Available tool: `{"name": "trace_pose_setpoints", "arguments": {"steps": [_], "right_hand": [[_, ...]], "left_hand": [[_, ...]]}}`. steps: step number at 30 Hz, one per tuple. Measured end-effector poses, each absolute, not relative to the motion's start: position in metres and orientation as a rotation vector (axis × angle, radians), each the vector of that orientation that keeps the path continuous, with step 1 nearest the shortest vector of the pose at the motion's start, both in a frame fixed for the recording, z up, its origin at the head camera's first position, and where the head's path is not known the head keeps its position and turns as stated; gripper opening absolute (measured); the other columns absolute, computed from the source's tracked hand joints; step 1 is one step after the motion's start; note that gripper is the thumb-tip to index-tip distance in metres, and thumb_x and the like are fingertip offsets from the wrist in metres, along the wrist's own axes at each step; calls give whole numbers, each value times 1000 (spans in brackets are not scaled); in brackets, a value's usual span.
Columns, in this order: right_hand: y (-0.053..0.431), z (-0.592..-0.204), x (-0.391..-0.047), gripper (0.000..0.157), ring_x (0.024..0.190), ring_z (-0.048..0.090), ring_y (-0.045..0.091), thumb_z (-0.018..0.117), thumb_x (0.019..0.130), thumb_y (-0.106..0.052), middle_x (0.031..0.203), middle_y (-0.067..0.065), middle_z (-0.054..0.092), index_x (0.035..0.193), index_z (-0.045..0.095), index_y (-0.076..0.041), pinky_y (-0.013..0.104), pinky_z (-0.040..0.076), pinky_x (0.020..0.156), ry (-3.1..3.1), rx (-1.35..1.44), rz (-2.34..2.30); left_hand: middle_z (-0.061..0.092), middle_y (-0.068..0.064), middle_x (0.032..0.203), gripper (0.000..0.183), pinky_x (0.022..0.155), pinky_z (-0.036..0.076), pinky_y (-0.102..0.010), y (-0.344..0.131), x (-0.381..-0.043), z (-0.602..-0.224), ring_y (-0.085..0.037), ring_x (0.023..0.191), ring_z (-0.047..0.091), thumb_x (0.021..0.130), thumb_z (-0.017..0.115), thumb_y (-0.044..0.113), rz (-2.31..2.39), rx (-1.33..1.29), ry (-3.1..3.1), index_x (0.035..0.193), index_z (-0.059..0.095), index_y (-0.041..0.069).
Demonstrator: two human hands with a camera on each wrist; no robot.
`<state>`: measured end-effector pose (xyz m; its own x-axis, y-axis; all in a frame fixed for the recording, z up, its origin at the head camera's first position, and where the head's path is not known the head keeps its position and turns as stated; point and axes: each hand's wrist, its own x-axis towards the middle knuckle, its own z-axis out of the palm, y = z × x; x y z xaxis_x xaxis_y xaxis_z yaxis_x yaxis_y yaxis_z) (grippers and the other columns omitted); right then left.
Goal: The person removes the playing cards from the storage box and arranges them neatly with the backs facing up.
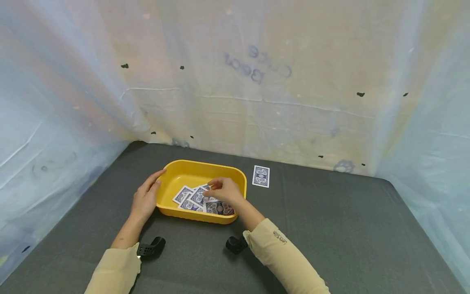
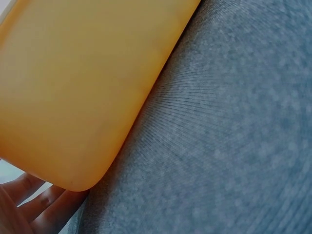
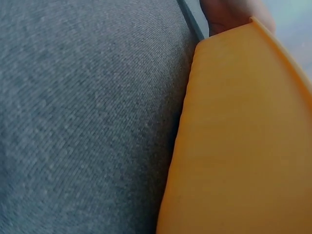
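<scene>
A yellow tray (image 1: 205, 166) stands on the dark table with several blue-and-white playing cards (image 1: 186, 203) lying loosely overlapped in its front half. My left hand (image 1: 144, 201) rests against the tray's left end, its fingertips up at the rim. In the left wrist view, straight fingers (image 2: 53, 207) touch the outside of the tray's corner. My right hand (image 1: 228, 190) reaches over the right front rim, thumb and fingers bent close above the cards. I cannot tell whether a card is pinched there. The right wrist view shows the tray's outer wall (image 3: 239, 131) and part of the left hand.
One playing card (image 1: 261, 176) lies back up on the table (image 1: 330, 228), just right of the tray. Pale plastic sheeting (image 1: 235, 122) closes off the back and both sides. Each wrist carries a black camera mount, the left one (image 1: 152, 248) near the tray's front.
</scene>
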<state>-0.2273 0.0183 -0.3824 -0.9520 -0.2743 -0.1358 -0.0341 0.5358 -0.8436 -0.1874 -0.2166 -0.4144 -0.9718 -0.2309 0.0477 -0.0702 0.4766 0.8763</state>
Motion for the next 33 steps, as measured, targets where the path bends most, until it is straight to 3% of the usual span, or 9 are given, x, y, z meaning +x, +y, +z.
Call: {"name": "trace_pose_setpoints", "arguments": {"steps": [13,26,33], "right_hand": [[16,-388,-229,45,98,58,22,81,75,-27,107,8,66,113,67,-7,35,48,87,2649,-369,-1069],[13,-388,-228,49,84,49,19,82,75,-23,95,6,61,118,65,-9,31,41,76,2673,-352,-960],[14,-387,-228,30,80,49,17,79,77,-21,90,4,60,103,68,-9,28,40,72,2659,-296,-1009]], "left_hand": [[33,-11,154,45,110,28,-53,-215,-187,-414,-33,138,33,105,28,34,-1513,275,-2550,148,39,23],[33,-10,155,45,110,28,-53,-215,-186,-414,-33,139,32,106,27,34,-1508,274,-2550,148,38,23],[32,-10,155,45,110,27,-53,-215,-186,-415,-33,140,32,105,28,34,-1512,258,-2542,148,38,23]]}}
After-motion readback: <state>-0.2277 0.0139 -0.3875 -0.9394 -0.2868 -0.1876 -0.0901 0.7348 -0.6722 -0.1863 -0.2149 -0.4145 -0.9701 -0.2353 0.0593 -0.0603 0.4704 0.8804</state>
